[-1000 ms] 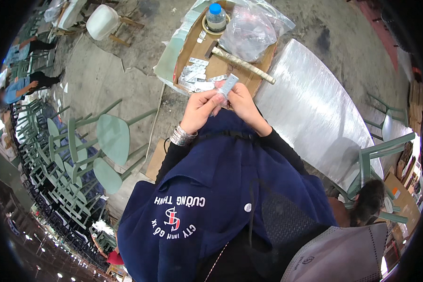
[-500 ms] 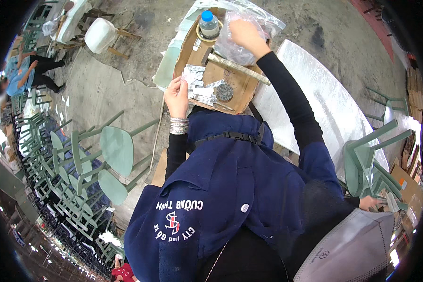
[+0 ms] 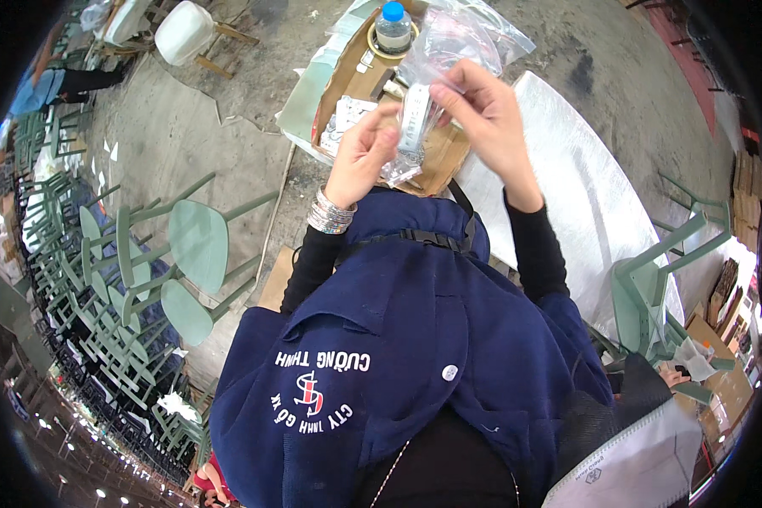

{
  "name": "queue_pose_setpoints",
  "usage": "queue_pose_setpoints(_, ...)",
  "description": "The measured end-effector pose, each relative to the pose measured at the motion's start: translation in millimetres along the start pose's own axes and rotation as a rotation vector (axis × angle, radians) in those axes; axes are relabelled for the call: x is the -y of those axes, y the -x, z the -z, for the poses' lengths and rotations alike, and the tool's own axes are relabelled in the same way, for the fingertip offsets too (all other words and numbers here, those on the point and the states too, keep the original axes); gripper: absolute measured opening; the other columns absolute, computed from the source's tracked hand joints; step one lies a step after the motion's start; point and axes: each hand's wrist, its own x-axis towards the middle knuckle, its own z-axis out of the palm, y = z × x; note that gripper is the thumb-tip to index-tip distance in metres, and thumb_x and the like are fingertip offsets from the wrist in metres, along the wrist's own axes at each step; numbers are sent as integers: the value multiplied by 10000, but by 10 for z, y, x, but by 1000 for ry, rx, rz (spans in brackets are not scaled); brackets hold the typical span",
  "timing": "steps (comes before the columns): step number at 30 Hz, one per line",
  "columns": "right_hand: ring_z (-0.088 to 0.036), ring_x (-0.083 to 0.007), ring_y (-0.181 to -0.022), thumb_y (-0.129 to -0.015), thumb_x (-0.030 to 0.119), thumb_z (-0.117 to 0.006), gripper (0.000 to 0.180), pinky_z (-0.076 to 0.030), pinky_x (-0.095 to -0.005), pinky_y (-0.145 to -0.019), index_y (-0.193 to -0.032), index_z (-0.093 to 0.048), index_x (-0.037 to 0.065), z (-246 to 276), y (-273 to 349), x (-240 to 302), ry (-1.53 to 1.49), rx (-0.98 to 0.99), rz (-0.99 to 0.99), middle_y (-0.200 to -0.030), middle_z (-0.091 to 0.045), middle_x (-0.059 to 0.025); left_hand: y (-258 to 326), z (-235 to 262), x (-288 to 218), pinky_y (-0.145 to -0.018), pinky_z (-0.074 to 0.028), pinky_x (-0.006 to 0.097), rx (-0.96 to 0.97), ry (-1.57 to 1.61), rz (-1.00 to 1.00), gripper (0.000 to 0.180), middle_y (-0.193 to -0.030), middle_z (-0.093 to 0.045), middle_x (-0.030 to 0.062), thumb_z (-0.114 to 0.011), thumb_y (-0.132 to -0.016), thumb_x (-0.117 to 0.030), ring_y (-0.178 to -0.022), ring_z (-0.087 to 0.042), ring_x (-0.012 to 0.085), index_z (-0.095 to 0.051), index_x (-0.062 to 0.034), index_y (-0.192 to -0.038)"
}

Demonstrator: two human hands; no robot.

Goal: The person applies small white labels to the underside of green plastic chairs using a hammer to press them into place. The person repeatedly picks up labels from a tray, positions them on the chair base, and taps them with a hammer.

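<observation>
A small clear plastic bag [image 3: 415,123] with printing on it is held up between my two hands over a shallow cardboard tray [image 3: 450,165]. My right hand [image 3: 489,127] pinches the bag's upper right part between thumb and fingers. On the other side, the closed fingers of my left hand [image 3: 362,159] grip its left edge. What the bag contains, if anything, I cannot make out. White printed slips [image 3: 347,112] lie in the tray beside my left hand, partly covered by it. More clear plastic bags [image 3: 476,38] are heaped at the tray's far right.
A blue-capped bottle [image 3: 394,32] stands within a ring-shaped roll [image 3: 372,42] at the tray's far end. Right of the tray is a silvery-white covered surface [image 3: 567,161]. Green chairs [image 3: 199,233] crowd the left, another green chair [image 3: 639,292] stands right, and a person [image 3: 38,91] is far left.
My right hand has come back from the heap of bags with a small bag. My left hand has moved right from the slips to meet it, and both now hold the bag.
</observation>
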Motion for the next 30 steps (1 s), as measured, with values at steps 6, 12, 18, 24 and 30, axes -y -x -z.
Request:
queue_pose_setpoints(6,-545,-52,-651,-898,97,-594,89,-438,-199,-600,-881,-599,10,-202,187,-169,-330,-225,-91,-770,-602,-1,-8,61,34,-491,-292,219,201,-244,28,203,-637,-449,-58,-528,-947,-187,-587,-350,11,-599,-5,-894)
queue_pose_setpoints(12,-545,-43,-645,-871,128,-625,143,-421,-204,-532,-864,-666,-9,-183,246,-352,-244,-235,-116,-740,-632,-6,64,-15,70,-484,-308,253,136,-422,-78,191,-596,-444,-13,-549,-920,-150,-564,-354,57,-569,9,-816)
queue_pose_setpoints(18,-502,-44,-560,-887,186,-593,184,-381,-197,-498,-950,-664,29,-166,266,-530,-845,-153,-484,-680,-583,22,91,-46,51,-511,-349,255,226,-435,-147,179,-621,-512,28,-554,-913,-155,-574,-417,85,-618,8,-878)
queue_pose_setpoints(24,-429,-21,-545,-924,174,-496,244,-329,-189,-482,-1055,-632,19,-368,383,-740,-455,75,-380,-692,-557,41,199,102,141,-522,-342,239,199,-384,40,207,-623,-503,-5,-540,-926,-161,-586,-405,59,-611,10,-834)
queue_pose_setpoints(30,-510,-78,-582,-911,172,-498,247,-407,-250,-537,-908,-643,-27,-532,483,-763,-321,198,-372,-664,-603,-22,391,190,204,-531,-325,221,126,-275,114,258,-628,-474,-35,-509,-949,-178,-598,-382,46,-580,15,-794)
